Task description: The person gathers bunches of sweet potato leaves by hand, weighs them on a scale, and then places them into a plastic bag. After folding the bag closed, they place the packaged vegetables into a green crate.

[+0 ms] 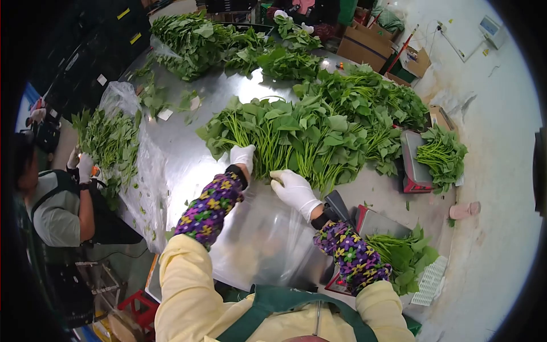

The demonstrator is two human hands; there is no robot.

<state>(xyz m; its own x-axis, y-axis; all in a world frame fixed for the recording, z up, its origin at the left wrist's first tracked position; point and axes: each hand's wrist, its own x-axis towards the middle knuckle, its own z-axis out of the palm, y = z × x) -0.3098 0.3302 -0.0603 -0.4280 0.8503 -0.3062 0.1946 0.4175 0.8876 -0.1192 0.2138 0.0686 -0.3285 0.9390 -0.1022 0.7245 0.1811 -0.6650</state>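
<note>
A wide heap of leafy green stalks (302, 134) lies across the metal table in front of me, stems toward my body. My left hand (242, 156), in a white glove, closes around stems at the heap's left end. Just below the stem ends is my right hand (297, 192), also gloved in white. Its thumb and fingers are apart, and I see nothing held between them. A clear plastic sheet (256, 245) covers the table edge beneath both hands.
At right, bunches of greens (441, 157) rest on a red-sided scale (416, 162); a second scale (379, 222) stands nearer. A co-worker (60, 208) handles greens (108, 142) at left. Another person (299, 14) is behind the far piles (196, 43). Cardboard boxes (364, 45) stand by the wall.
</note>
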